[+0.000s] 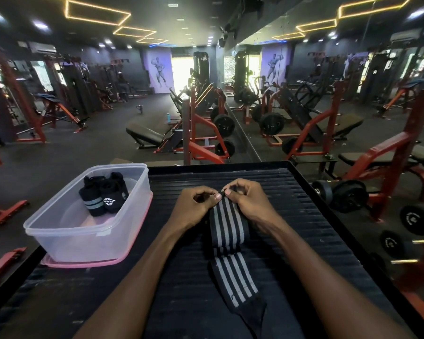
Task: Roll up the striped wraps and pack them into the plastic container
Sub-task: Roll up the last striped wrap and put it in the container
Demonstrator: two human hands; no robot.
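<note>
— Wrap [230, 241] first: where does it lie?

— On the ribbed black platform [304, 216], running from about 6 o'clock up toward the middle of the view. Black with pale grey stripes, unrolled for most of its length, with a fold or kink partway along. Its near end is a plain black tab at the bottom edge.

— And the hands?

— Both sit at the wrap's far end. The left hand [194, 204] and the right hand [249, 199] have their fingers curled, and thumbs and fingertips pinch the end of the strip between them. The two thumbs almost meet over the stripes. Forearms come in from 7 and 5 o'clock.

— Is a roll started?

— Cannot tell; the fingers cover the very end.

— The container?

— At 9 to 10 o'clock from the hands, near the platform's left edge. The tub [66, 231] is clear plastic and stands on a pink lid [103, 261]. Inside, at its far end, are two rolls: one [93, 201] dark with pale bands, one [113, 194] black with a white logo. They touch each other.

— Beyond that?

— At 3 o'clock, dumbbells [348, 194] on the floor beside a red frame. At 12 o'clock, benches [145, 135] and plate-loaded machines [224, 123], a mirror wall to the right of them, and yellow light strips [98, 14] on the ceiling.
</note>
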